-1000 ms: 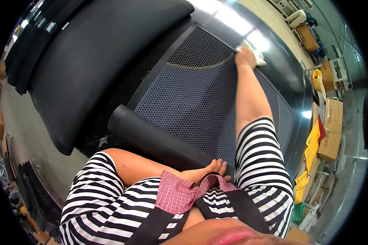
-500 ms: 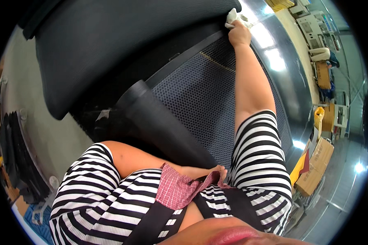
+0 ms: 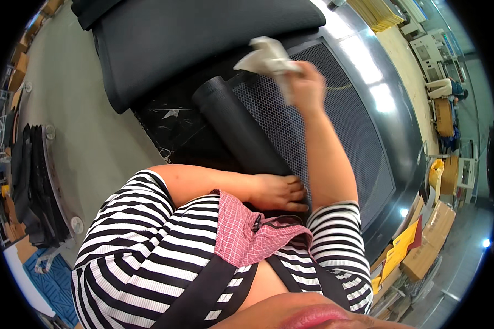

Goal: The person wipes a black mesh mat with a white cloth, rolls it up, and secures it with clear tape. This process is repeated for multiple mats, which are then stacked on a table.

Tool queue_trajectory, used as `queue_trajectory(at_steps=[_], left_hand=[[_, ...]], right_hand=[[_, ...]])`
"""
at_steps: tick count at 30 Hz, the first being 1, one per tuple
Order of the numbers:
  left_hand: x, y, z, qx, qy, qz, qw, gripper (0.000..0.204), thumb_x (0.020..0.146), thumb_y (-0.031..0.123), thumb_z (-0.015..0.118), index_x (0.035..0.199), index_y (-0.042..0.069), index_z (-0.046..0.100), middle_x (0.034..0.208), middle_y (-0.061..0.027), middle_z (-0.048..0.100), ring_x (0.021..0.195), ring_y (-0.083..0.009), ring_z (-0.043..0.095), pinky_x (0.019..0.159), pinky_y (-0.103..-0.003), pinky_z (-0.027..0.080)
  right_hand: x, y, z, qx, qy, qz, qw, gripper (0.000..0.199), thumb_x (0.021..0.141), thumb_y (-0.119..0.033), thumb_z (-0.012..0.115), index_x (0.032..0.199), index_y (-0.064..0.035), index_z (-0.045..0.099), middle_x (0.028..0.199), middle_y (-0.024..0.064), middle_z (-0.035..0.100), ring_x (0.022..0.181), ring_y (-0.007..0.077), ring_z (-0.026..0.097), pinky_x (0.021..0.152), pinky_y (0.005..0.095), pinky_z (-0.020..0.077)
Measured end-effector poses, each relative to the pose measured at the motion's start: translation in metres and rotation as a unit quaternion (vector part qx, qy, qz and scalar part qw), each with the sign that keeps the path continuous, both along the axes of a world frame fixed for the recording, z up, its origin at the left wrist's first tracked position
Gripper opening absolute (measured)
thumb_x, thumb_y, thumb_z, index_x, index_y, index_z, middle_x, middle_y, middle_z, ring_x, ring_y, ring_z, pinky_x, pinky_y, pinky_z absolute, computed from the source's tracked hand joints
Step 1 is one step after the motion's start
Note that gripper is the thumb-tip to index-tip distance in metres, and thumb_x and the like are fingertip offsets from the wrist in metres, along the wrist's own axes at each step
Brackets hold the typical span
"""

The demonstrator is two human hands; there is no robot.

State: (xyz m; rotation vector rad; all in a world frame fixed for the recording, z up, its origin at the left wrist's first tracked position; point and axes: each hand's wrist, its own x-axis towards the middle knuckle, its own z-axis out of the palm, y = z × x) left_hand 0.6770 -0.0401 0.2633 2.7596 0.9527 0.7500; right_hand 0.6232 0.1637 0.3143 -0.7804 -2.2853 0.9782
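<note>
Black perforated mesh (image 3: pixel 335 137) fills the surface before us, framed by a glossy dark rim (image 3: pixel 392 104) that catches ceiling light. Our right hand (image 3: pixel 307 88) is raised over it, fingers pinched on a crumpled white cloth (image 3: pixel 266 55). Our left hand (image 3: pixel 280 192) lies flat, fingers spread, on the near end of a black roll (image 3: pixel 236 129). Bare grey floor (image 3: pixel 93 137) opens to the left. Brown cartons (image 3: pixel 428 241) and yellow sheets (image 3: pixel 400 247) crowd the near right; stacked dark mats (image 3: pixel 30 181) stand far left.
</note>
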Motion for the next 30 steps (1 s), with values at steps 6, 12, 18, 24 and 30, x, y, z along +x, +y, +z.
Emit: queue_trajectory(at_steps=[6,12,18,24,30], left_hand=[[0.002,-0.004,0.019,-0.052,0.084,0.017,0.995,0.073,0.085,0.017,0.064,0.154,0.012,0.043,0.149,-0.0248,0.049,0.139,-0.0390,0.048,0.118,-0.052,0.033],[0.009,-0.006,0.032,-0.049,0.155,0.046,0.986,0.097,0.073,0.032,0.086,0.157,0.015,0.039,0.142,-0.0174,0.052,0.136,-0.0342,0.048,0.116,-0.048,0.032],[0.015,-0.010,0.032,-0.039,0.175,0.058,0.982,0.095,0.075,0.029,0.085,0.157,0.019,0.038,0.149,-0.0169,0.049,0.140,-0.0335,0.045,0.119,-0.049,0.030],[0.014,-0.012,0.036,-0.035,0.184,0.072,0.980,0.100,0.074,0.035,0.087,0.158,0.019,0.036,0.147,-0.0144,0.049,0.139,-0.0318,0.045,0.118,-0.048,0.031],[-0.014,0.004,0.055,-0.217,-0.028,0.092,0.971,0.042,0.090,0.024,0.070,0.130,0.011,0.069,0.143,-0.0144,0.062,0.135,-0.0315,0.055,0.117,-0.044,0.039]], right_hand=[[0.322,0.023,0.070,0.012,0.286,-0.338,0.897,0.022,0.100,-0.012,0.071,0.119,-0.0013,0.066,0.107,0.0068,0.070,0.092,0.0145,0.066,0.081,0.0277,0.0564],[0.577,-0.069,0.056,0.325,-0.072,-0.511,0.793,0.021,0.096,-0.006,0.067,0.116,0.0008,0.068,0.108,0.0134,0.073,0.094,0.0291,0.071,0.084,0.0362,0.0565],[0.676,-0.107,-0.031,0.042,-0.321,-0.483,0.814,0.051,0.089,-0.022,0.073,0.136,-0.0021,0.064,0.139,0.0245,0.062,0.132,0.0399,0.056,0.114,0.0430,0.0411],[0.420,-0.176,0.034,0.081,-0.079,-0.226,0.967,0.050,0.089,-0.014,0.075,0.137,-0.0048,0.063,0.145,0.0184,0.059,0.136,0.0359,0.053,0.116,0.0439,0.0405],[0.341,-0.209,-0.004,0.192,-0.295,-0.175,0.920,0.098,0.065,-0.054,0.090,0.145,-0.0120,0.055,0.135,0.0124,0.063,0.127,0.0308,0.058,0.110,0.0449,0.0399]])
